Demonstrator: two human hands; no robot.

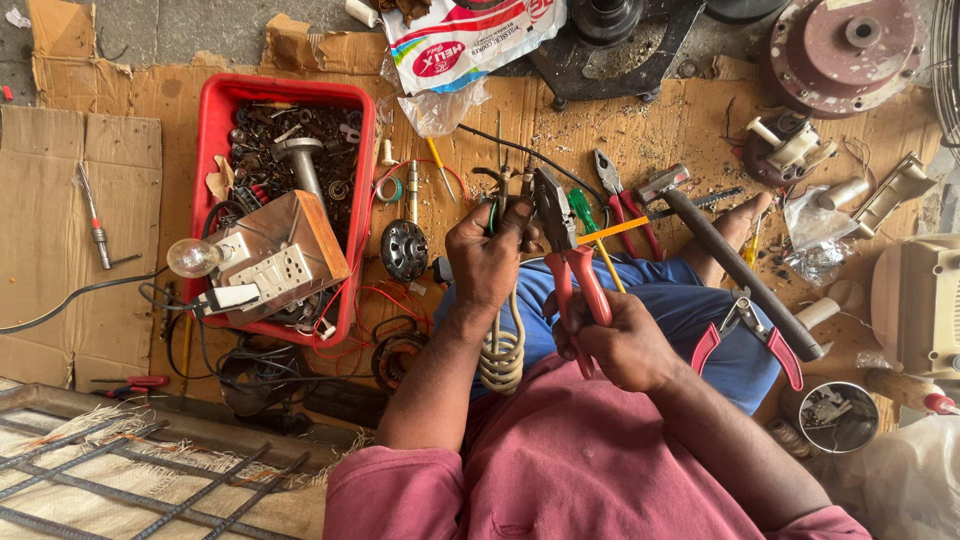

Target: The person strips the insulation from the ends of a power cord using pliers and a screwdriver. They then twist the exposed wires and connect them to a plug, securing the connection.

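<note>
Floor: flattened cardboard (pixel 640 130), strewn with tools.
Left hand (pixel 487 262): clenched on coiled cable (pixel 503 355), which hangs over the lap.
Right hand (pixel 622 345): grasping red-handled pliers (pixel 570 260), jaws at the cable end.
Handling: cable looks springy, light; grip near the end.
Packages: white-and-red printed bag (pixel 470 40), top centre.
Bin: red tray (pixel 215 130), left.

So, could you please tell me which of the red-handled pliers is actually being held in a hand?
The red-handled pliers gripped by the right hand, jaws up near the left hand. The second pair lies on the cardboard, the third on the person's leg.
</note>
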